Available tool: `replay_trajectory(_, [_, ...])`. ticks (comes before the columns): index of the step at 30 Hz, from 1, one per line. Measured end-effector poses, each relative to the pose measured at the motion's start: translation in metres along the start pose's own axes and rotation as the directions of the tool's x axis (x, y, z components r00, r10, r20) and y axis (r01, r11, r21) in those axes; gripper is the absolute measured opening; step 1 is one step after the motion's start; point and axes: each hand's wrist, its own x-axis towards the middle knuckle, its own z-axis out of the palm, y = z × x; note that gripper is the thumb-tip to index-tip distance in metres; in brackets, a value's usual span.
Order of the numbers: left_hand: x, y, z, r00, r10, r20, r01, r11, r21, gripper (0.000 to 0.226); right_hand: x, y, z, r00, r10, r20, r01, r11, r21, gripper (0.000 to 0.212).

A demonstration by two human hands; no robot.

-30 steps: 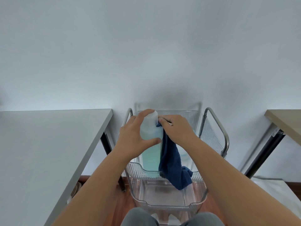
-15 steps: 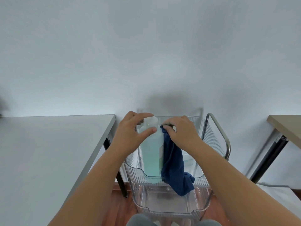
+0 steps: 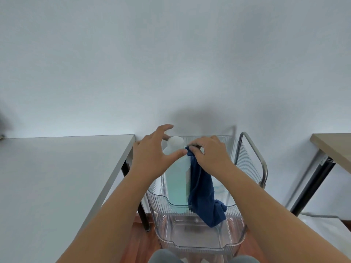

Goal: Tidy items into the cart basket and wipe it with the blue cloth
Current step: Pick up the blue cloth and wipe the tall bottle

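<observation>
The person stands over a clear plastic cart (image 3: pixel 197 242) pushed up against the pale wall, both forearms reaching down into its top basket (image 3: pixel 157 198). A tall translucent bottle (image 3: pixel 175 179) with pale green liquid stands upright inside that basket, towards its left side, its white cap (image 3: pixel 176 141) showing between the two hands. The left hand (image 3: pixel 150 160) is spread around the bottle's shoulder with fingers fanned wide and relaxed; the thumb tip lies against the bottle's front, while the fingers arch above and behind the cap (whether they actually touch it I cannot tell). The right hand (image 3: pixel 210 156) pinches the top of the blue cloth (image 3: pixel 204 196) right beside the bottle's neck, fingers curled down over the bunched fabric. The cloth hangs down along the bottle's right side, spills over the basket's front rim and dangles in front of the lower tier. A metal handle (image 3: pixel 256 154) loops up on the cart's right side. A grey table (image 3: pixel 57 177) stands to the left, a wooden-topped one (image 3: pixel 334 149) to the right.
</observation>
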Motion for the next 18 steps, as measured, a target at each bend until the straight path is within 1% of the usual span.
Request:
replay_trajectory(3, [0.001,-0.003,-0.002,0.993,-0.007,0.121,0.02,0.994,-0.103,0.063,-0.001,-0.003,0.002,1.0,0.001,0.01,-0.001,1.0,0.017,0.019])
replay_trajectory(5, [0.007,-0.003,-0.007,0.974,-0.024,0.226,0.061,0.986,-0.157,0.065,-0.002,-0.005,0.002,1.0,0.007,0.021,-0.008,1.0,0.029,0.02])
replay_trajectory(6, [0.012,-0.004,-0.011,0.968,-0.031,0.248,0.076,0.982,-0.173,0.067,-0.002,-0.005,0.002,1.0,0.01,0.024,-0.011,0.999,0.032,0.02])
replay_trajectory(7, [0.017,-0.003,-0.014,0.97,-0.04,0.242,0.084,0.981,-0.173,0.069,-0.001,-0.005,0.001,1.0,0.013,0.026,-0.014,1.0,0.028,0.02])
replay_trajectory(8, [0.02,-0.002,-0.017,0.978,-0.041,0.206,0.073,0.986,-0.151,0.066,-0.001,-0.005,0.0,1.0,0.013,0.027,-0.014,1.0,0.022,0.02])
replay_trajectory(10, [0.02,0.001,-0.017,0.997,0.012,0.07,-0.01,1.0,-0.029,0.051,-0.001,-0.006,-0.001,1.0,0.011,0.029,-0.011,1.0,0.021,0.019])
replay_trajectory(11, [0.019,0.003,-0.016,0.998,0.053,0.016,-0.054,0.998,0.031,0.052,-0.002,-0.006,-0.002,1.0,0.009,0.03,-0.01,1.0,0.024,0.019])
replay_trajectory(12, [0.017,0.006,-0.013,0.995,0.095,-0.009,-0.094,0.993,0.077,0.057,-0.002,-0.007,-0.001,1.0,0.007,0.031,-0.008,1.0,0.03,0.019])
replay_trajectory(13, [0.016,0.008,-0.011,0.993,0.117,-0.013,-0.115,0.987,0.111,0.058,-0.002,-0.007,-0.001,0.999,0.004,0.033,-0.005,0.999,0.043,0.019])
replay_trajectory(14, [0.016,0.009,-0.01,0.993,0.119,-0.01,-0.117,0.986,0.12,0.053,-0.002,-0.007,-0.001,0.999,0.003,0.033,-0.005,0.998,0.064,0.019])
replay_trajectory(16, [0.018,0.008,-0.014,0.995,0.098,0.029,-0.1,0.993,0.055,0.036,-0.001,-0.006,-0.001,1.0,0.011,0.022,-0.013,0.995,0.097,0.019])
replay_trajectory(18, [0.019,0.005,-0.022,0.991,0.086,0.106,-0.083,0.996,-0.035,0.018,-0.002,-0.005,-0.001,1.0,0.016,0.01,-0.017,0.995,0.101,0.018])
